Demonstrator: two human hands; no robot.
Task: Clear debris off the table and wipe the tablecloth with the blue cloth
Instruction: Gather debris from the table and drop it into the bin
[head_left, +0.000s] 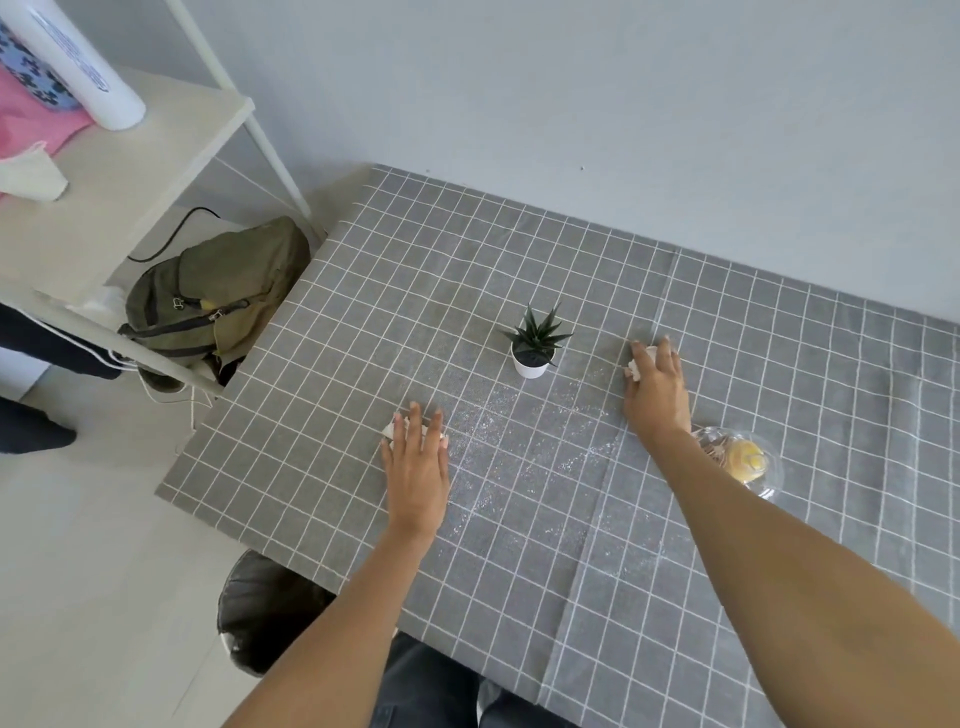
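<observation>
The grey checked tablecloth (519, 545) covers the table, with fine white crumbs (540, 447) scattered across its middle. My left hand (415, 462) lies on a crumpled white paper wad (388, 429) near the left edge, fingers fairly straight over it. Farther right, my right hand (657, 389) reaches over a second white paper wad (634, 368), and its fingers curl down around it. No blue cloth is in view.
A small potted succulent (532, 348) stands between my hands. A clear plastic dome with something yellow inside (748, 460) sits by my right forearm. A black bin (260, 608) is below the table's near edge. A white shelf (130, 171) and an olive backpack (218, 291) stand at left.
</observation>
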